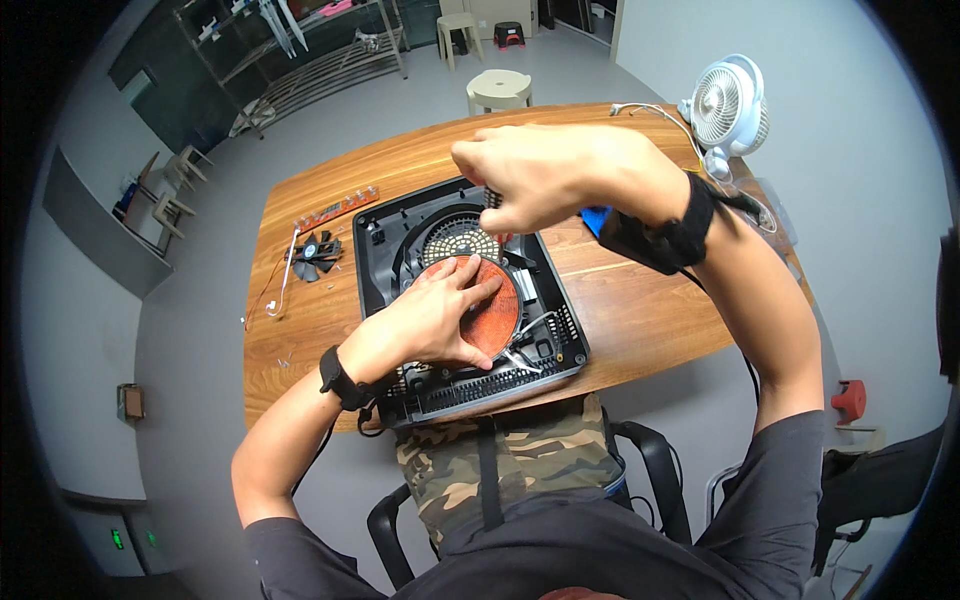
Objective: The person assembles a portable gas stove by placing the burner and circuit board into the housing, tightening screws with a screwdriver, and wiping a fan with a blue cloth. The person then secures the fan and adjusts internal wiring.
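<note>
A black plastic induction cooker housing [574,330] lies on the wooden table, its inside facing up. In it sits a round copper induction coil [499,315], partly over a slotted round vent grille [457,234]. My left hand [439,307] rests on the coil with its fingers spread, covering its left part. Above the housing's far part, my right hand [536,180] is closed around a hand tool with a dark ribbed grip [492,198]. A bit of red shows below that hand; most of the tool is hidden. Wires [536,326] lead from the coil's near right edge.
Left of the housing lie a black cooling fan [315,255], a narrow orange circuit board [337,210] with a white cable [289,277], and small loose pieces [285,361]. A white desk fan [724,109] stands at the far right corner. Something blue [596,220] lies under my right forearm.
</note>
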The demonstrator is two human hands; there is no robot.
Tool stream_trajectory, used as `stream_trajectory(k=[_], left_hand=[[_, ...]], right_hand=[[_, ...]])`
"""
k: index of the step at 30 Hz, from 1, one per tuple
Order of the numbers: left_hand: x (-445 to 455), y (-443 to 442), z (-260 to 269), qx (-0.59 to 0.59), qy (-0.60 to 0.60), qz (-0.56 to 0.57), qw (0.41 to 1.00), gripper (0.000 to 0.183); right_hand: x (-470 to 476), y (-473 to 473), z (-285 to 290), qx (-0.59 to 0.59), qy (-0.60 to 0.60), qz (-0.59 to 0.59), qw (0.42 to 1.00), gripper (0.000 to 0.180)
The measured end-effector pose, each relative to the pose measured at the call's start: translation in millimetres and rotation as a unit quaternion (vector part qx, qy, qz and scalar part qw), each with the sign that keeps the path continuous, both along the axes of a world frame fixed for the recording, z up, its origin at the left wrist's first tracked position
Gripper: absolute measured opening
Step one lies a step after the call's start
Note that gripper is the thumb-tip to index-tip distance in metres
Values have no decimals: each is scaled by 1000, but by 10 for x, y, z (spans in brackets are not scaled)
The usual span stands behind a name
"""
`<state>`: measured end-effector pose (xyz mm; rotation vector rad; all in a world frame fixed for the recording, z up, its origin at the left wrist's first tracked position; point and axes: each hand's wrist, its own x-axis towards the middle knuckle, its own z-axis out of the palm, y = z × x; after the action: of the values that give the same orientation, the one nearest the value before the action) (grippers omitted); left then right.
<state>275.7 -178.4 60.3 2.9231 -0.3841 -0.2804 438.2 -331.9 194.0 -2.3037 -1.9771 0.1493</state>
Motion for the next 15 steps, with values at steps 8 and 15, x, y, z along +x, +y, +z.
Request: stream_trajectory(k=[8,15], left_hand=[[-7,10,17,-2,-4,-7,1000,116],[21,16,-12,-3,-10,-16,1000,116]], right_hand=[[-106,62,215,-56,99,-59,992,24],[49,74,-124,32,-104,-64,992,44]])
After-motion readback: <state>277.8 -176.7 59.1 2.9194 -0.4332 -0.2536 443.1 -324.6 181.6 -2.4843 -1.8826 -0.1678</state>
